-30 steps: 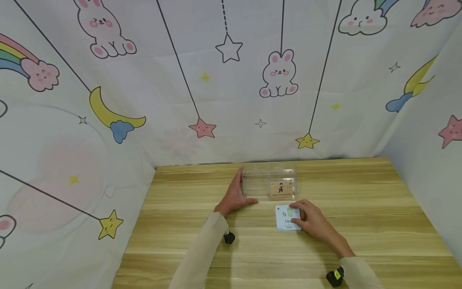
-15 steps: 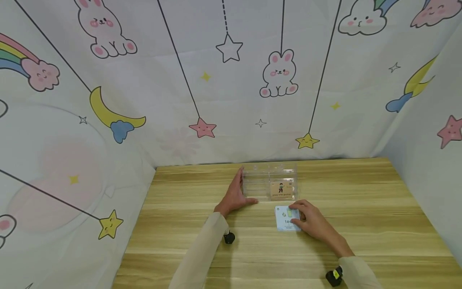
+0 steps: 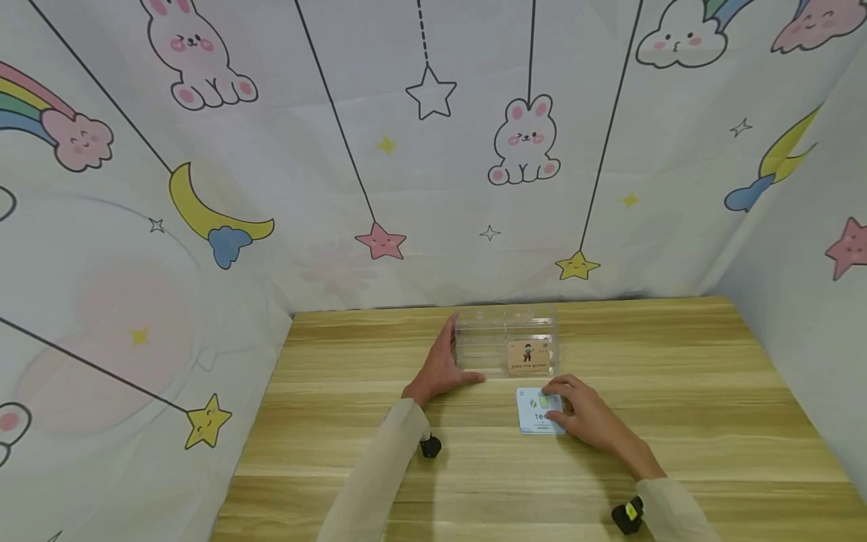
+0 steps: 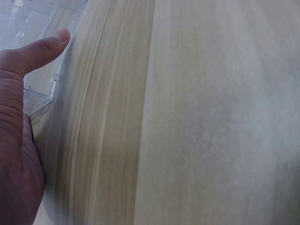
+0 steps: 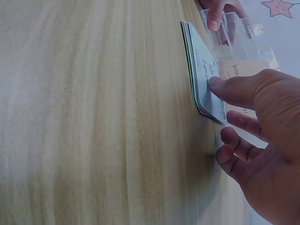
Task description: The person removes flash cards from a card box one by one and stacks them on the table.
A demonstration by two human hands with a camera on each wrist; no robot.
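Observation:
A clear plastic box (image 3: 480, 340) with two compartments stands at the back of the table. My left hand (image 3: 442, 367) lies along its left side, fingers straight and thumb stretched across the front edge. In the left wrist view the thumb (image 4: 44, 50) overlaps the box's edge. In front of the box is a small stack of pale blue cards (image 3: 531, 412), the top one printed with a cup and green leaves. My right hand (image 3: 588, 412) pinches the stack's right side between thumb and fingers. The thumb tip (image 5: 218, 84) lies on the top card's face in the right wrist view.
A tan card stack (image 3: 528, 358), showing a guitar player, sits in the box's right compartment. The wooden table (image 3: 677, 399) runs back to a white cloth backdrop (image 3: 447, 188) printed with rabbits and stars. A black wrist device (image 3: 628, 516) sits at the right sleeve.

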